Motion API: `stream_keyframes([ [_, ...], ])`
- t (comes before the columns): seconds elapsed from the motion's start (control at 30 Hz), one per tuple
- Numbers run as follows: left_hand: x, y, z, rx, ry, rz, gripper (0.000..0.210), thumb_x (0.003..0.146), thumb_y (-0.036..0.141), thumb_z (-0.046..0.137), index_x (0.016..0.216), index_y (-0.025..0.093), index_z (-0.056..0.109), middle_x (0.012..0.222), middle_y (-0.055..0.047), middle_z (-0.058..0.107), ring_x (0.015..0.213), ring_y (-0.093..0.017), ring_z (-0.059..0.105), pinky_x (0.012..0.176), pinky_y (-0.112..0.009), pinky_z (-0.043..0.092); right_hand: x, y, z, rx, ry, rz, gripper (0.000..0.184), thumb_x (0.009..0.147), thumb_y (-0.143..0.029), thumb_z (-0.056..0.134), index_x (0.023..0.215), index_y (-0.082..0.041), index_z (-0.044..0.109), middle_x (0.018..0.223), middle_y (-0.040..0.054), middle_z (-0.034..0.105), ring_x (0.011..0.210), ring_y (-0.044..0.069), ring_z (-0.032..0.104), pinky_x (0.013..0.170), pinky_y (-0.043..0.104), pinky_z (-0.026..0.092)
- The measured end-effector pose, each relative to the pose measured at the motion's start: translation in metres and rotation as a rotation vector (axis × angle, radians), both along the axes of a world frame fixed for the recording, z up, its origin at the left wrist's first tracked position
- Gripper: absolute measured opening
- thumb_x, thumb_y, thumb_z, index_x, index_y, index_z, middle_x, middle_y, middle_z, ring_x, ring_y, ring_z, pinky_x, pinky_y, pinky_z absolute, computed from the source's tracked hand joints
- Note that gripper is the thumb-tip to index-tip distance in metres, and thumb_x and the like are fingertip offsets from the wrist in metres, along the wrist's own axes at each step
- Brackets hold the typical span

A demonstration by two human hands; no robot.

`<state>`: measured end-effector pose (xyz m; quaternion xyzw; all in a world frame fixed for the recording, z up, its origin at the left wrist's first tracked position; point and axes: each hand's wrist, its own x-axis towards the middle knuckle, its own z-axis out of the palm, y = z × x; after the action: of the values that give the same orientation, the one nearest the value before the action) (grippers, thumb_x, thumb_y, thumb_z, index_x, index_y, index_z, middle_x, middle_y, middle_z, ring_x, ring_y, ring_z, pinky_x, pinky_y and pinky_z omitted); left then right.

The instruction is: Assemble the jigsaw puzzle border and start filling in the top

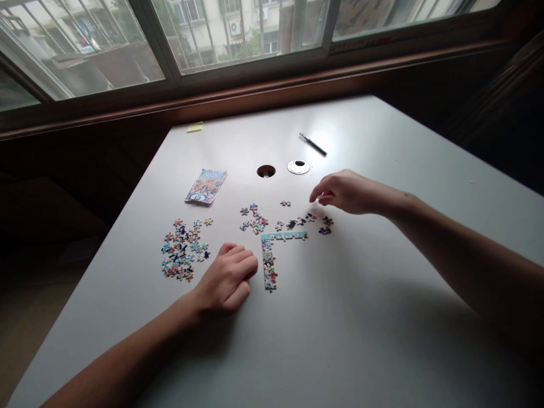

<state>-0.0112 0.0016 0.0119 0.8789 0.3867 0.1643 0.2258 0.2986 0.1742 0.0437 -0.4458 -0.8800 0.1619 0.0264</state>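
Note:
My left hand [229, 276] rests on the table, its fingers curled into a fist. It lies between a pile of loose jigsaw pieces [182, 249] and the joined puzzle edge [268, 263]. That edge forms an upside-down L, with a light-blue strip [289, 236] along the top and a column down its left side. My right hand [335, 192] hovers above the table with fingers bent downward and slightly apart; no piece shows in them. Beneath and left of it lie several loose pieces [311, 217]. Another loose cluster [257, 221] sits above the corner.
A colourful picture card [207, 186] lies at the left. Farther back are a round cable hole [266, 171], its silver cover [298, 166] and a dark pen [313, 144]. A yellow sticky note [195, 127] is near the white table's [361, 340] far edge, below the windows.

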Motion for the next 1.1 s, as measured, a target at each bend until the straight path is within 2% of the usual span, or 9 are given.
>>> stream_keyframes([
  [0.3, -0.0005, 0.0002, -0.0009, 0.006, -0.016, -0.006, 0.013, 0.070, 0.018, 0.039, 0.076, 0.020, 0.027, 0.073, -0.001, 0.040, 0.071, -0.019, 0.037, 0.080, -0.040, 0.033, -0.0004, -0.0012, 0.0021, -0.017, 0.002, -0.010, 0.026, 0.087, -0.033, 0.052, 0.096, -0.025, 0.075, 0.076, 0.0029, 0.071, 0.066, 0.017, 0.063, 0.065, 0.030, 0.049],
  [0.47, -0.0008, 0.0001, -0.0017, 0.007, -0.019, -0.007, 0.013, 0.070, 0.018, 0.039, 0.076, 0.020, 0.027, 0.073, -0.001, 0.040, 0.071, -0.019, 0.037, 0.080, -0.040, 0.033, -0.0001, -0.0033, 0.0038, -0.009, -0.003, 0.045, 0.025, 0.087, -0.037, 0.053, 0.095, -0.026, 0.074, 0.079, 0.0026, 0.071, 0.069, 0.017, 0.063, 0.067, 0.031, 0.047],
  [0.73, -0.0009, -0.0009, -0.0005, 0.010, -0.014, -0.008, 0.012, 0.070, 0.018, 0.038, 0.076, 0.020, 0.028, 0.073, -0.001, 0.039, 0.071, -0.019, 0.038, 0.080, -0.040, 0.033, -0.0023, -0.0049, 0.0053, -0.014, -0.036, 0.046, 0.027, 0.089, -0.037, 0.051, 0.098, -0.027, 0.074, 0.082, 0.0031, 0.072, 0.069, 0.017, 0.062, 0.068, 0.031, 0.047],
  [0.97, -0.0005, -0.0007, -0.0010, 0.006, -0.019, -0.006, 0.013, 0.070, 0.018, 0.038, 0.076, 0.020, 0.027, 0.073, -0.001, 0.040, 0.071, -0.019, 0.037, 0.080, -0.039, 0.032, -0.0014, -0.0024, 0.0010, 0.040, -0.020, 0.113, 0.032, 0.090, -0.035, 0.048, 0.102, -0.027, 0.076, 0.095, 0.0053, 0.074, 0.083, 0.021, 0.065, 0.075, 0.033, 0.048],
  [1.1, -0.0001, -0.0009, -0.0003, 0.007, -0.022, -0.006, 0.013, 0.070, 0.018, 0.038, 0.076, 0.020, 0.027, 0.073, -0.001, 0.039, 0.071, -0.019, 0.037, 0.080, -0.039, 0.032, -0.0005, -0.0025, 0.0007, 0.022, -0.009, 0.095, 0.030, 0.089, -0.036, 0.049, 0.101, -0.028, 0.076, 0.091, 0.0036, 0.075, 0.080, 0.020, 0.066, 0.073, 0.032, 0.048],
])
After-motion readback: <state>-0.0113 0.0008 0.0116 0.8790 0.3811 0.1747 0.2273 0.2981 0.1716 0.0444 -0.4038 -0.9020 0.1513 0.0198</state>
